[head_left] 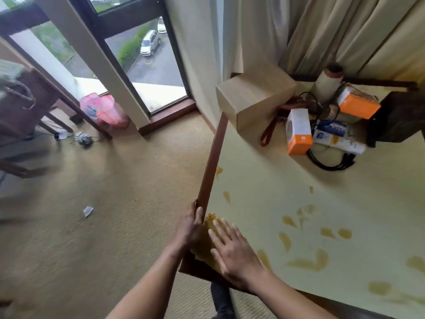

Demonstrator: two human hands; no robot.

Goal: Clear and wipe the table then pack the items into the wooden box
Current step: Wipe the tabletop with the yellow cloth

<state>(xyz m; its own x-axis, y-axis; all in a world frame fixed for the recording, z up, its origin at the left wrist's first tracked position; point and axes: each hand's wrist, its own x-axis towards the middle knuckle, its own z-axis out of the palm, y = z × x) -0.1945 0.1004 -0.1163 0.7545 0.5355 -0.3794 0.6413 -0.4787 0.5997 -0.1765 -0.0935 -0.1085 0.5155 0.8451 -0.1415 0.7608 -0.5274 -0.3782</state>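
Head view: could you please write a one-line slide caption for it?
Right hand presses a yellow cloth on the stained table, left hand at its rim; boxes sit at the far end.

Upper-floor hotel-like room: carpet [115, 226], curtains [345, 38], window [142, 54] over parked cars.

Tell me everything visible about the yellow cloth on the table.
The cloth is mustard yellow with a fine grid-like weave, soft fabric by its look. It lies flat on the near left corner of the table, reaching its wooden edge. The right hand presses on it with straight fingers, covering most of it; the left hand grips the table edge right beside it.
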